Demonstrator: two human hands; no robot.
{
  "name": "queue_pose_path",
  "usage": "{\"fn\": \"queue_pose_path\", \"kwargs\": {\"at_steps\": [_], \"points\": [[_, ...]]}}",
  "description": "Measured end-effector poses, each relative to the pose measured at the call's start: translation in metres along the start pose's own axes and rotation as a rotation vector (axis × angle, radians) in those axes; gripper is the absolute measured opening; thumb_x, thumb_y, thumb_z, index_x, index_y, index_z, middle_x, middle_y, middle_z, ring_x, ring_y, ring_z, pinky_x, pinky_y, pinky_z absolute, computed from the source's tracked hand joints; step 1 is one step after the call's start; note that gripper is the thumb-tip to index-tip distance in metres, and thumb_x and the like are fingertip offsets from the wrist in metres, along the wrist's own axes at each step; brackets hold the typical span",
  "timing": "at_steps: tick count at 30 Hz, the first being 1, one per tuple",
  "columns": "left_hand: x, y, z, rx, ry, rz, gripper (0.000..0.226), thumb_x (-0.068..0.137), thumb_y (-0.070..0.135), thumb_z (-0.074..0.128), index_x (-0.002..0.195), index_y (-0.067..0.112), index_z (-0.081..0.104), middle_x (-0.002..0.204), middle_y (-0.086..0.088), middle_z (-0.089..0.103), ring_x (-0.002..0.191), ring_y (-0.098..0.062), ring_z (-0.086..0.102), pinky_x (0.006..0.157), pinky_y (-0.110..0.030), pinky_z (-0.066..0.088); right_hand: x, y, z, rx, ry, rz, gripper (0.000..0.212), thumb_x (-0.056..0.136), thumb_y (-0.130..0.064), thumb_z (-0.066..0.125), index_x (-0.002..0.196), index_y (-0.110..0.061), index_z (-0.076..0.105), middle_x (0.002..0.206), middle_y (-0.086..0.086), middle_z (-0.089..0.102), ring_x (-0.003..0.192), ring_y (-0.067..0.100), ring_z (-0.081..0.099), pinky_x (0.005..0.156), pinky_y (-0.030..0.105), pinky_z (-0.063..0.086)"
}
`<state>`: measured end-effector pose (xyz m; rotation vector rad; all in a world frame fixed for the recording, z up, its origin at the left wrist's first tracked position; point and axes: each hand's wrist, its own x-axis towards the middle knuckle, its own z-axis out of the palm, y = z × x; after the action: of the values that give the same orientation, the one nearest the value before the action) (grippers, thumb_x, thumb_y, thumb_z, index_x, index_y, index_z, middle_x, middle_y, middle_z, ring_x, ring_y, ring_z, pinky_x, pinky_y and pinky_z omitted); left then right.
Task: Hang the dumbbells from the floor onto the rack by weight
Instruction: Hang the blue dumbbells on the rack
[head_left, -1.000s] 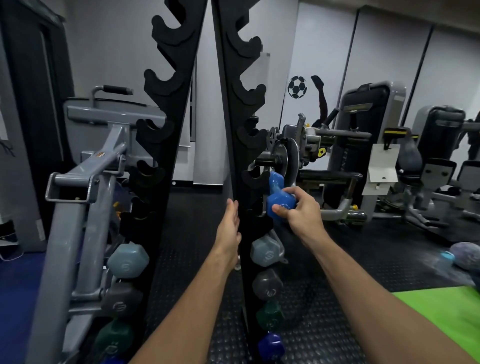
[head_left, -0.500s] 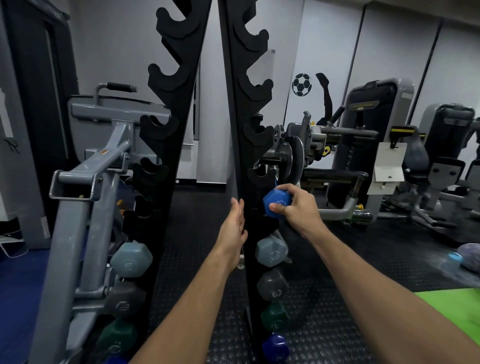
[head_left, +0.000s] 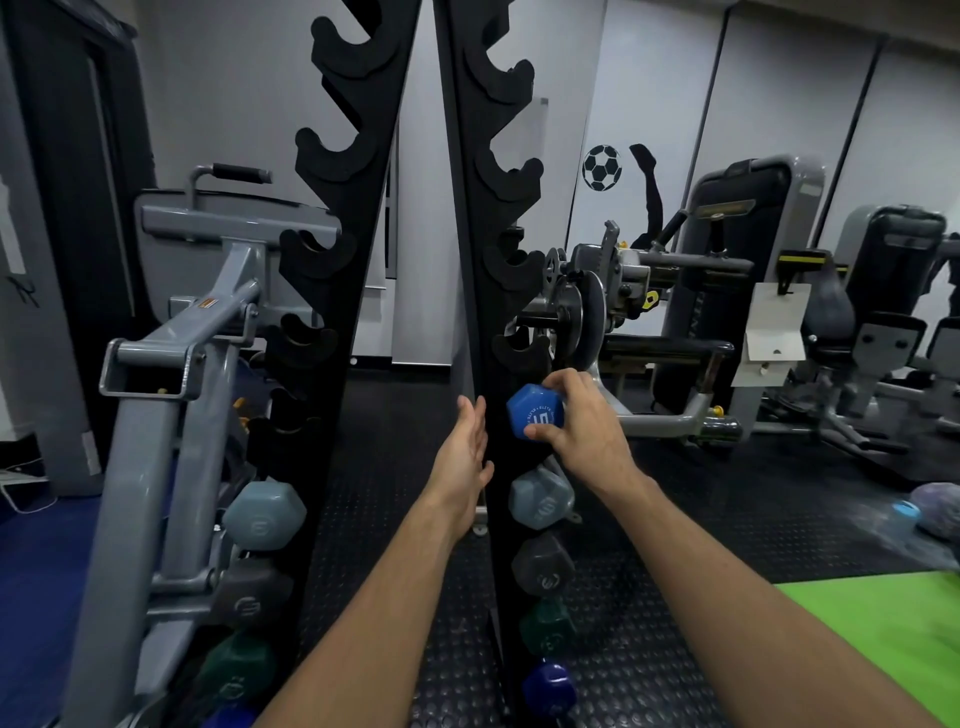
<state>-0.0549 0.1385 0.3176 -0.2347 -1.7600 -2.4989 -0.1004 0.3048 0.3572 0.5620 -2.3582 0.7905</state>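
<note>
A black A-shaped dumbbell rack (head_left: 470, 218) with hooked cradles rises in front of me. My right hand (head_left: 582, 421) grips the hex head of a bright blue dumbbell (head_left: 532, 413) at a cradle on the rack's right upright, its end face turned toward me. Below it on that side sit a light grey dumbbell (head_left: 540, 498), a dark grey one (head_left: 543, 570), a green one (head_left: 548, 626) and a dark blue one (head_left: 549, 687). My left hand (head_left: 465, 449) rests flat, fingers apart, against the inner edge of the right upright. The left upright holds a grey dumbbell (head_left: 265, 514) and darker ones beneath.
A grey steel machine frame (head_left: 171, 358) stands close on the left of the rack. Weight machines (head_left: 737, 291) fill the right background. A green mat (head_left: 883, 639) lies at lower right on the black studded floor, with a ball (head_left: 940, 506) beyond it.
My right hand turned the blue dumbbell from tilted upward to level and brought it in against the cradle above the light grey one. My left hand stayed on the upright.
</note>
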Motion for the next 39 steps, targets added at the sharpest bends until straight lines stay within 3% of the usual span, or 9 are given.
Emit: {"fn": "queue_pose_path", "kwargs": {"at_steps": [3,6,12,20,24,26,30,34,39], "points": [[0.000,-0.002,-0.001,0.001,0.001,0.005,0.073,0.099,0.072,0.024,0.160,0.033,0.026,0.168,0.006,0.025,0.155,-0.013,0.019,0.127,-0.049,0.014,-0.008,-0.006,0.006,-0.038,0.066,-0.014,0.062,0.079,-0.033,0.087,0.131,-0.025,0.054,0.126,-0.002,0.051,0.115,0.015,0.054,0.100,0.038,0.053],[0.001,-0.003,-0.003,0.008,0.007,0.014,0.072,0.099,0.071,0.025,0.160,0.033,0.028,0.167,0.007,0.026,0.155,-0.012,0.021,0.127,-0.049,0.014,-0.019,-0.014,0.018,-0.154,0.107,0.005,0.080,0.075,-0.046,0.087,0.141,-0.024,0.048,0.127,0.004,0.048,0.116,0.018,0.051,0.097,0.034,0.053],[0.003,-0.004,-0.005,0.002,0.021,0.015,0.073,0.099,0.071,0.024,0.159,0.030,0.033,0.164,0.006,0.034,0.153,-0.013,0.026,0.126,-0.049,0.018,-0.020,-0.007,0.024,-0.405,0.073,-0.117,0.082,0.082,-0.027,0.084,0.149,-0.011,0.041,0.135,0.014,0.046,0.114,0.028,0.051,0.089,0.039,0.057],[-0.011,0.002,-0.002,0.101,0.124,0.000,0.064,0.105,0.059,0.031,0.156,0.023,0.040,0.156,0.005,0.047,0.143,-0.017,0.043,0.120,-0.044,0.028,-0.036,-0.017,0.016,-0.421,0.099,-0.058,0.091,0.079,-0.033,0.084,0.154,-0.018,0.034,0.141,0.012,0.046,0.121,0.035,0.051,0.098,0.048,0.051],[-0.026,-0.012,-0.007,0.155,0.220,0.106,0.038,0.106,0.039,0.048,0.140,0.023,0.055,0.126,0.018,0.061,0.134,-0.014,0.054,0.115,-0.034,0.039,-0.075,-0.027,0.029,-0.320,0.202,-0.067,0.091,0.081,-0.039,0.081,0.156,-0.018,0.033,0.151,0.013,0.040,0.134,0.033,0.044,0.104,0.048,0.048],[-0.034,-0.027,-0.014,0.166,0.244,0.111,0.039,0.105,0.039,0.051,0.140,0.023,0.056,0.119,0.021,0.061,0.131,-0.013,0.056,0.116,-0.035,0.040,-0.095,-0.028,0.043,-0.226,0.169,-0.118,0.080,0.085,-0.041,0.076,0.153,-0.017,0.040,0.150,0.012,0.041,0.133,0.031,0.045,0.106,0.046,0.047],[-0.054,-0.061,-0.035,0.257,0.253,0.071,0.059,0.100,0.051,0.055,0.150,0.022,0.048,0.143,0.011,0.055,0.134,-0.010,0.052,0.118,-0.037,0.039,-0.128,-0.021,0.071,-0.056,0.089,-0.156,0.064,0.092,-0.041,0.070,0.147,-0.017,0.049,0.147,0.008,0.045,0.134,0.024,0.046,0.110,0.041,0.044],[-0.077,-0.096,-0.060,0.345,0.261,0.005,0.066,0.098,0.055,0.056,0.154,0.022,0.043,0.154,0.006,0.048,0.137,-0.007,0.046,0.116,-0.030,0.035,-0.164,-0.010,0.103,0.206,-0.188,0.111,0.067,0.092,-0.051,0.070,0.149,-0.025,0.048,0.145,-0.006,0.051,0.129,0.011,0.053,0.105,0.033,0.048],[-0.110,-0.163,-0.100,0.540,0.286,-0.171,0.069,0.097,0.061,0.053,0.153,0.020,0.045,0.156,0.001,0.046,0.141,-0.011,0.043,0.115,-0.027,0.031,-0.218,0.020,0.162,0.245,-0.496,0.343,0.078,0.087,-0.062,0.069,0.152,-0.027,0.046,0.150,-0.001,0.052,0.134,0.015,0.052,0.107,0.030,0.044]]}}
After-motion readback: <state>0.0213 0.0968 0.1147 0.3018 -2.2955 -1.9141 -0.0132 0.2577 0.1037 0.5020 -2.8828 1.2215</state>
